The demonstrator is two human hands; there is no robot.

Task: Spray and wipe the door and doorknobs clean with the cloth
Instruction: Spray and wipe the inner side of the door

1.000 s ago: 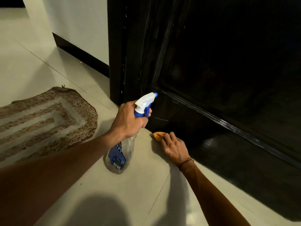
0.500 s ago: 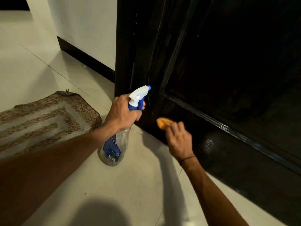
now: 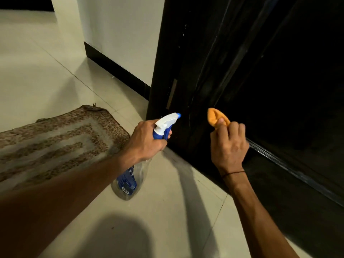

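A dark, glossy door (image 3: 279, 75) fills the right side, with a raised moulding running diagonally across its lower part. My right hand (image 3: 228, 148) grips a bunched orange cloth (image 3: 216, 118) against the door near its left edge. My left hand (image 3: 147, 142) holds a clear spray bottle (image 3: 130, 179) by its neck. The bottle has a white and blue trigger head whose nozzle points at the door's edge. No doorknob is in view.
A brown patterned doormat (image 3: 55, 140) lies on the pale tiled floor (image 3: 167, 211) to the left. A white wall (image 3: 121, 34) with a dark skirting board runs back beside the door frame.
My right hand has lifted the cloth from the door's bottom edge at the floor up to the lower panel. My left hand has raised the bottle a little.
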